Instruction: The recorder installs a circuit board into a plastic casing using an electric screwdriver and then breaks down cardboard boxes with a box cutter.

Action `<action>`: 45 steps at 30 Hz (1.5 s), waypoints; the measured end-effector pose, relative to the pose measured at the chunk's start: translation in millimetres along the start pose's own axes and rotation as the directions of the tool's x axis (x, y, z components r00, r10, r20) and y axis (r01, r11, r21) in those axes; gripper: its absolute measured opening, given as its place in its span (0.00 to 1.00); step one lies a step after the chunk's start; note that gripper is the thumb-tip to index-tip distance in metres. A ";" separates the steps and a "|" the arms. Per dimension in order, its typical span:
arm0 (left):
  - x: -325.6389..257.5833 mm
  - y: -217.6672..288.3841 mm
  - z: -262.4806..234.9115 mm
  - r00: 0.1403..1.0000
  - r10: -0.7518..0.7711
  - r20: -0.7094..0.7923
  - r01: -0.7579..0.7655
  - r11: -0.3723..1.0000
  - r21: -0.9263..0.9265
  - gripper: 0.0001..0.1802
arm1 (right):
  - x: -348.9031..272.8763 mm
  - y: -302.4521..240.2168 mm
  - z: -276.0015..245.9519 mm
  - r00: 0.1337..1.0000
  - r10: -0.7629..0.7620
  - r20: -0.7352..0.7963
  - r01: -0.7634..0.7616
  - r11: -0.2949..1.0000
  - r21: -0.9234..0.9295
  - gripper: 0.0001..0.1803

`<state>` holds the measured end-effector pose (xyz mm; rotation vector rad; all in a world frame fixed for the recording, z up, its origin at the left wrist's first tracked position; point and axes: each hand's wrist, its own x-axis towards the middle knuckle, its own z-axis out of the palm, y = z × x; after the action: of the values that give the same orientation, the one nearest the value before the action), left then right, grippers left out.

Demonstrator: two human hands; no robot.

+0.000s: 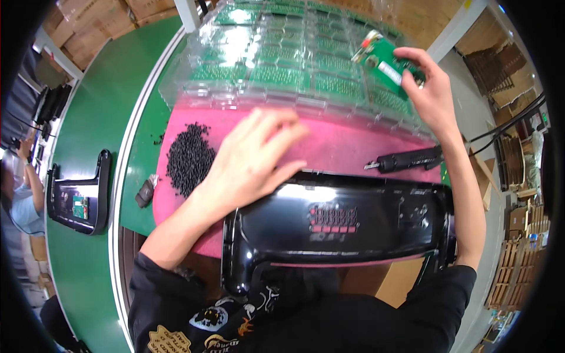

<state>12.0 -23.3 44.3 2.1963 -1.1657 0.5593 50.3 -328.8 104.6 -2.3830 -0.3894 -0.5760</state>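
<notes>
A green circuit board (pixel 385 65) with a white label is pinched in my right hand (pixel 428 88), raised over the far right of the clear plastic trays (pixel 253 94). Rows of similar green boards sit in those trays. My left hand (pixel 259 153), fingers spread and slightly blurred, hovers at the far left edge of a glossy black plastic housing (pixel 376 229); whether it touches is hard to see. The housing lies across the near side of a pink mat (pixel 329 150), with a group of small slots near its middle.
Left on the mat is a pile of small black screws (pixel 189 159). A black electric screwdriver (pixel 409 160) lies at the right, its cord running off right. On the green bench (pixel 88 129) at left rests another black housing (pixel 79 191) with a board inside. A person (pixel 26 194) is beyond it.
</notes>
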 end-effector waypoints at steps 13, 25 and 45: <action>-13.4 17.6 -8.2 0.953 0.289 -0.089 -0.297 0.950 -0.098 0.34 | -133.8 -100.8 13.4 0.999 0.021 0.038 -0.019 0.999 -0.041 0.08; -41.9 20.7 0.5 0.930 0.243 0.275 -0.081 0.867 -0.492 0.31 | -207.1 -106.1 11.6 0.904 0.273 0.328 -0.387 0.848 0.361 0.29; -54.9 14.6 19.5 0.898 0.034 0.439 0.040 0.987 -0.158 0.31 | -204.6 -56.5 59.6 0.969 0.144 0.201 -0.174 0.975 0.141 0.26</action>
<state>-27.6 -10.0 1.2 2.2419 -1.3773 -0.0511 -130.8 -273.8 -8.4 -2.2960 -0.3094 -0.2356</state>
